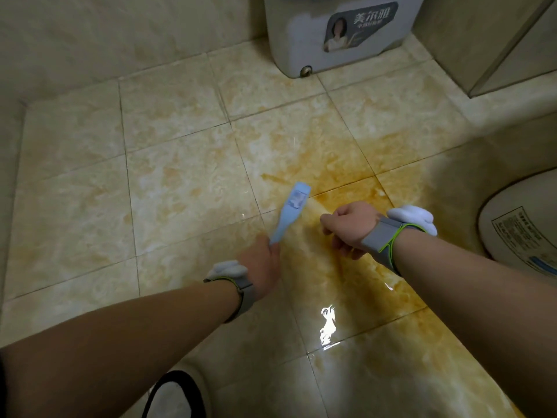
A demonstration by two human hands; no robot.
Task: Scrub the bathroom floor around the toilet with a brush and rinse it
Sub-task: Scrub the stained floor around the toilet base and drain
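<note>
Left hand [262, 263] grips blue brush [294, 206] handle; right hand [349, 229] curled, empty; white unit [281, 43] label [358, 25] reads 美尔雅.

A sticker [358, 25] on the white container [298, 52] reads "美尔雅"; smaller print illegible.

Glossy beige marbled tile floor [180, 182] of a bathroom, seen from above, wet and stained in the middle.

Dark grout lines divide the large square tiles. An orange-brown stain [340, 176] spreads over the middle tiles and runs toward the bottom right, and a bright patch of glare [328, 324] shines on the wet surface there. A white rounded container [301, 49] with a printed sticker stands on the floor at the top. The curved white base of a toilet [512, 224] stands at the right edge. A white slipper [174, 396] with a black rim rests on the tiles at the bottom edge.
</note>
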